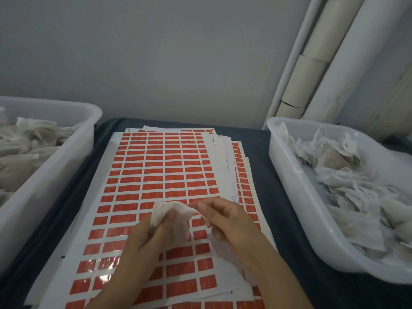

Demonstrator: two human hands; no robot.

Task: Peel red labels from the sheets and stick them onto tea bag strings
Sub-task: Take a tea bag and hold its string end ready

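A stack of white sheets covered in rows of red labels (165, 166) lies on the dark table in front of me. Over its near half, my left hand (145, 239) is shut on a white tea bag (176, 214), holding it just above the labels. My right hand (225, 217) meets the bag's right end, thumb and forefinger pinched together there; what they pinch is too small to tell, perhaps the string. No peeled label shows in either hand.
A white plastic tub (73, 157) heaped with tea bags stands at the left. Another white tub (287, 172) holding a looser pile of tea bags stands at the right. White and beige pipes (316, 63) run up the wall behind.
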